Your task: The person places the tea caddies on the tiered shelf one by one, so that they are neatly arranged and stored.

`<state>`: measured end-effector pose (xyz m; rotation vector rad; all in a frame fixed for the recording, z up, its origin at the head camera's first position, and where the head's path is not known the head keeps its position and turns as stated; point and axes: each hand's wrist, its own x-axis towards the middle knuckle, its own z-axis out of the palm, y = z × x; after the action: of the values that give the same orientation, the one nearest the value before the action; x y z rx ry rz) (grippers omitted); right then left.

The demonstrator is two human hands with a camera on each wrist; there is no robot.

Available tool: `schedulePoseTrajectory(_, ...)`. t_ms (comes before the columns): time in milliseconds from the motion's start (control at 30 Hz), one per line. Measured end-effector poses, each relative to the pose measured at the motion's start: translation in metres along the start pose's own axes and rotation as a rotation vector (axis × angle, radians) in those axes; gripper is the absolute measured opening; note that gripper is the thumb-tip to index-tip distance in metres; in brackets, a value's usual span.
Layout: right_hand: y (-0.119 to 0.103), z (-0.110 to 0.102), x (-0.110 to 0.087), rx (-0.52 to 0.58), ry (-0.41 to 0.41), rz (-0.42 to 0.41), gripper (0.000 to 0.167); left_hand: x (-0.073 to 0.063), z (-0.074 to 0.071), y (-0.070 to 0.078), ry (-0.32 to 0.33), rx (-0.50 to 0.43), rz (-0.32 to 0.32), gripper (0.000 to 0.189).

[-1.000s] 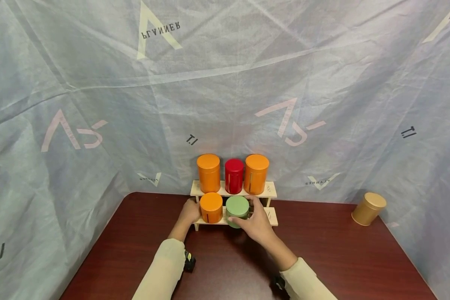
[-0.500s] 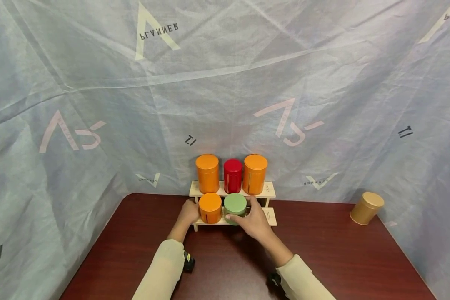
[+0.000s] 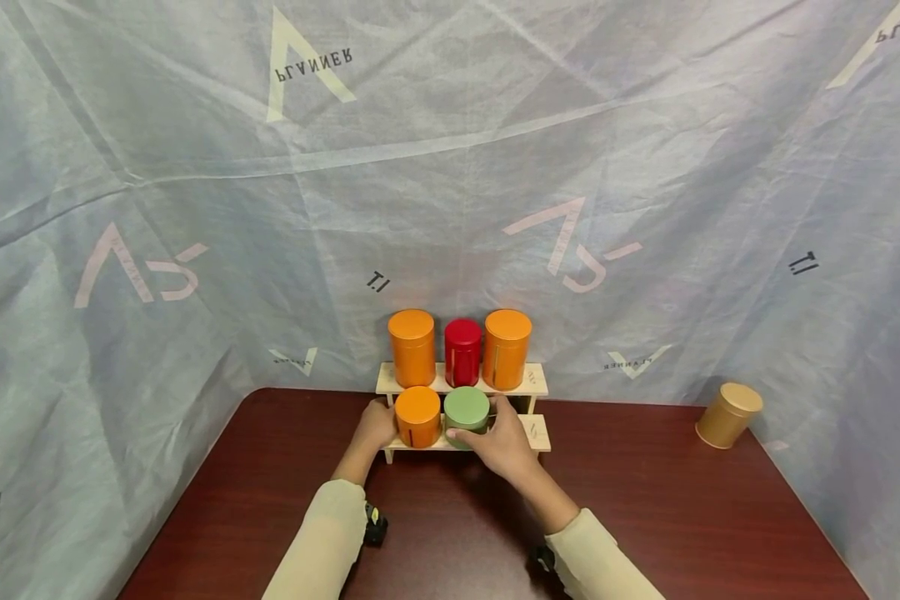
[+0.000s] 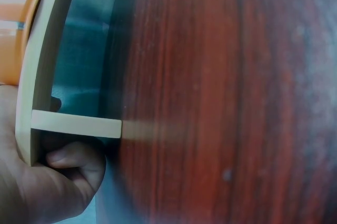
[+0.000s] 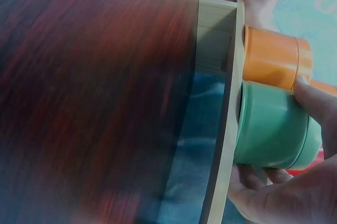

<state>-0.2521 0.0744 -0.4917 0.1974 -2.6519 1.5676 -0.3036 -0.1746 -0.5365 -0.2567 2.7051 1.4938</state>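
Note:
My right hand [image 3: 504, 440] grips a short green tin [image 3: 467, 408] between thumb and fingers. In the right wrist view the green tin [image 5: 274, 124] stands upright with its base at the lower board of a two-step wooden rack [image 3: 536, 433]. Left of it on the same step is a short orange tin [image 3: 418, 417], very near the green one. My left hand [image 3: 376, 425] holds the rack's left end; in the left wrist view its fingers curl under the board [image 4: 45, 61] beside the rack leg [image 4: 76, 124]. Some fingers of both hands are hidden.
On the rack's upper step stand a tall orange tin [image 3: 412, 350], a red tin [image 3: 462, 354] and another tall orange tin [image 3: 507, 350]. A gold tin [image 3: 729, 415] stands on the dark red table [image 3: 630, 483] at right. A grey cloth [image 3: 450, 167] hangs behind.
My right hand has moved the green tin slightly back and left, level with the short orange tin. The left hand keeps its hold on the rack. The head view has shifted a little.

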Motion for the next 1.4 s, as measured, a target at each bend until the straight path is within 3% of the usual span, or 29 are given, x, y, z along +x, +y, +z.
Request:
schedulePoseTrajectory(300, -0.002, 0.003, 0.000, 0.001, 0.002, -0.032, 0.078, 0.000, 0.001, 0.000, 0.037, 0.015, 0.034, 0.041)
schedulePoseTrajectory(700, -0.005, 0.007, 0.000, 0.012, -0.009, -0.014, 0.084, 0.001, 0.000, 0.000, 0.035, 0.037, 0.025, 0.043)
schedulePoseTrajectory(1033, -0.003, -0.001, -0.002, 0.075, -0.080, -0.012, 0.089, 0.001, 0.002, -0.001, 0.001, -0.041, 0.010, 0.039)
schedulePoseTrajectory(1233, -0.008, -0.016, -0.007, -0.020, -0.163, 0.027, 0.103, 0.000, 0.002, 0.000, 0.011, -0.013, 0.016, 0.042)
schedulePoseTrajectory(1400, -0.009, -0.028, -0.011, -0.112, -0.225, 0.071, 0.104, 0.000, 0.001, 0.001, 0.035, 0.026, 0.027, 0.046)
